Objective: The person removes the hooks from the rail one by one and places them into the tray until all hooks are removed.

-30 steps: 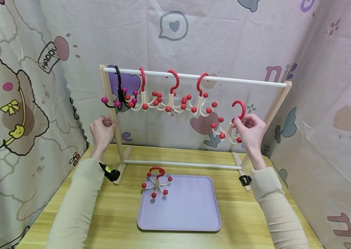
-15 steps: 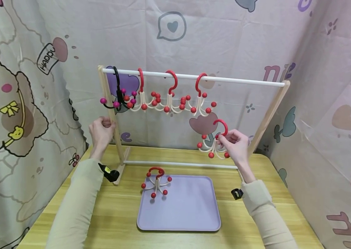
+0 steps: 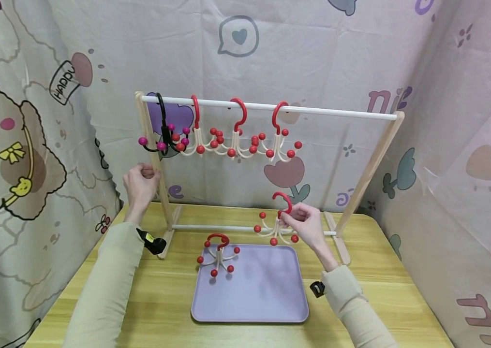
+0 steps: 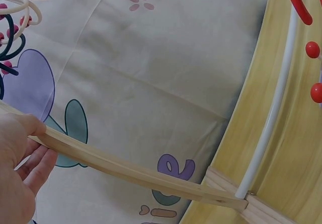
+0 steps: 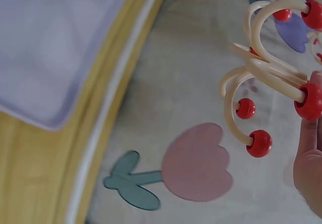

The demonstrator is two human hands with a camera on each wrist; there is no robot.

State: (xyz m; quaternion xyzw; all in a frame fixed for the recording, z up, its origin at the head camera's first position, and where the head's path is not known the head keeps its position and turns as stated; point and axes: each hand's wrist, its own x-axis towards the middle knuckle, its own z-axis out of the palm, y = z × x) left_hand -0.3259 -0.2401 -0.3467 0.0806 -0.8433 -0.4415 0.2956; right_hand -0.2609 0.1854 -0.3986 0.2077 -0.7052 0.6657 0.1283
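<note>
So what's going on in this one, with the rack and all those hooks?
A person is working at a small wooden rack on a table. The left hand grips the rack's left post. The right hand pinches a red-topped hook hanger in the air, just above the far edge of the lilac tray. One similar hanger already lies on the tray. Three red hangers and one black hanger hang on the white rail.

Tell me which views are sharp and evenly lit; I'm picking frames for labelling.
Head view: even, soft light, no glare, sharp on the rack and tray. Left wrist view: the left hand is slightly soft, the post bows from lens distortion. Right wrist view: the held hanger looks soft, the tray blurred.
</note>
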